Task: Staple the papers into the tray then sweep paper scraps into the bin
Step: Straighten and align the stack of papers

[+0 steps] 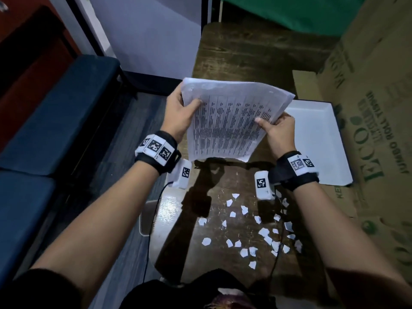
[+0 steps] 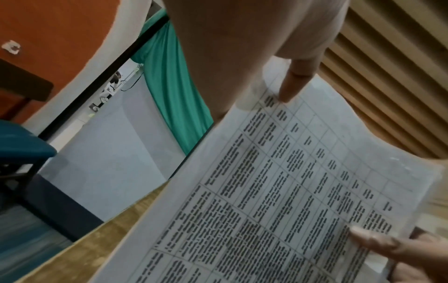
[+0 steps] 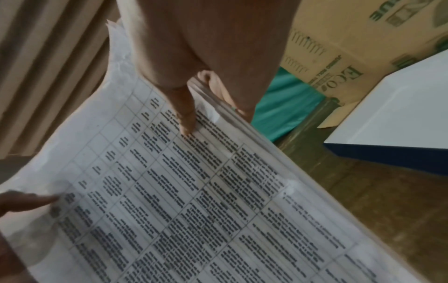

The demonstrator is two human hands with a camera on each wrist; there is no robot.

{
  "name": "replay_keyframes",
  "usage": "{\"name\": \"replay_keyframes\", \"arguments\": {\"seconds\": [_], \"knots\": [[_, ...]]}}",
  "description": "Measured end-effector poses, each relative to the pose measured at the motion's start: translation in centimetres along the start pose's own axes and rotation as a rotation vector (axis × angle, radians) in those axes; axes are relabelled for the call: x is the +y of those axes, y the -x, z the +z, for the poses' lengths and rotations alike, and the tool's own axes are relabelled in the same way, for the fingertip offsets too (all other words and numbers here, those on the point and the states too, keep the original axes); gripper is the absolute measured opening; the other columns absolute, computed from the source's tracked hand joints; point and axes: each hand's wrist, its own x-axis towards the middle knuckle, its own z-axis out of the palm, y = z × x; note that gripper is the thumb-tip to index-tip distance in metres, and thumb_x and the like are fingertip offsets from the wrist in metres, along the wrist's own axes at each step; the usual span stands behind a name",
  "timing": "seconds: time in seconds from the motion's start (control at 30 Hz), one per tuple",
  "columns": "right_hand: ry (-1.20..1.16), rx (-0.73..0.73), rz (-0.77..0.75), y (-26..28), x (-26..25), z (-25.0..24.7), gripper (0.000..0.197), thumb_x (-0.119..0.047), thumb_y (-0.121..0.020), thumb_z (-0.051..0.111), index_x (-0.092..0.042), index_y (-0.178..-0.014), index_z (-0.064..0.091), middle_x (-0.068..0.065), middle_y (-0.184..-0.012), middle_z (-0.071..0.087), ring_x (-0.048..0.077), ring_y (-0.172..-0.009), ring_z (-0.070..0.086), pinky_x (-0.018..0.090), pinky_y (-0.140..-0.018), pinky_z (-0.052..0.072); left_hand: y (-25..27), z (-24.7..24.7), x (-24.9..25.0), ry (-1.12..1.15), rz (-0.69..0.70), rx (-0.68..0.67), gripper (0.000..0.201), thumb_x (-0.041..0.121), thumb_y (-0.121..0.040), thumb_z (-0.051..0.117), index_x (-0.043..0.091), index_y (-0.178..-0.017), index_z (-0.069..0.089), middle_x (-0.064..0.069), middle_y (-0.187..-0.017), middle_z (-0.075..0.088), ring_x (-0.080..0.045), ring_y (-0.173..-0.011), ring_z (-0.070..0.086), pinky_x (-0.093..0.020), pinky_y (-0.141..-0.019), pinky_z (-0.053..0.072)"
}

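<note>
A stack of printed papers (image 1: 229, 121) with table text is held up above the wooden table (image 1: 240, 54). My left hand (image 1: 178, 112) pinches its left edge, thumb on the printed face. My right hand (image 1: 278, 128) pinches the right edge, thumb on top and fingers behind. The left wrist view shows the papers (image 2: 278, 191) under my left thumb (image 2: 290, 86). In the right wrist view the papers (image 3: 181, 191) sit under my right thumb (image 3: 186, 118), sheet edges fanned. A white tray (image 1: 321, 134) with a dark rim lies at the table's right. Several white paper scraps (image 1: 256, 230) lie scattered on the near part of the table.
A large cardboard box (image 1: 379, 130) with green print stands along the right, beside the tray (image 3: 400, 111). Blue padded seats (image 1: 55, 119) are on the left. A green cloth (image 1: 289, 12) hangs at the back. A dark cable (image 1: 153, 215) runs down at the table's left edge.
</note>
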Motion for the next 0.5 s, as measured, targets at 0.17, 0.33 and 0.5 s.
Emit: {"name": "replay_keyframes", "arguments": {"seconds": [0.17, 0.33, 0.5], "knots": [[0.078, -0.080, 0.060, 1.1, 2.2, 0.1, 0.028, 0.009, -0.082, 0.061, -0.006, -0.105, 0.061, -0.003, -0.091, 0.066, -0.009, -0.076, 0.066, 0.012, -0.068, 0.052, 2.0, 0.3, -4.0, -0.134, -0.123, -0.010, 0.026, 0.004, -0.078, 0.062, 0.014, -0.101, 0.054, 0.004, -0.094, 0.062, -0.007, -0.085, 0.062, -0.027, -0.074, 0.054], [0.076, -0.046, 0.041, 1.1, 2.0, 0.8, 0.023, 0.003, -0.085, 0.061, -0.013, -0.102, 0.060, -0.006, -0.090, 0.065, -0.009, -0.077, 0.064, 0.011, -0.067, 0.051, 2.3, 0.2, -4.7, -0.102, -0.152, 0.057, 0.032, -0.004, -0.079, 0.058, 0.019, -0.100, 0.051, 0.006, -0.093, 0.060, 0.000, -0.082, 0.062, -0.020, -0.070, 0.055], [0.046, -0.084, 0.018, 1.0, 1.3, 0.4, 0.026, 0.007, -0.086, 0.056, -0.009, -0.106, 0.058, -0.005, -0.093, 0.065, -0.010, -0.081, 0.065, 0.011, -0.067, 0.051, 1.5, 0.0, -4.3, -0.104, -0.161, 0.012, 0.032, -0.002, -0.076, 0.058, 0.023, -0.095, 0.052, 0.000, -0.094, 0.061, -0.012, -0.086, 0.062, -0.030, -0.073, 0.056]]}}
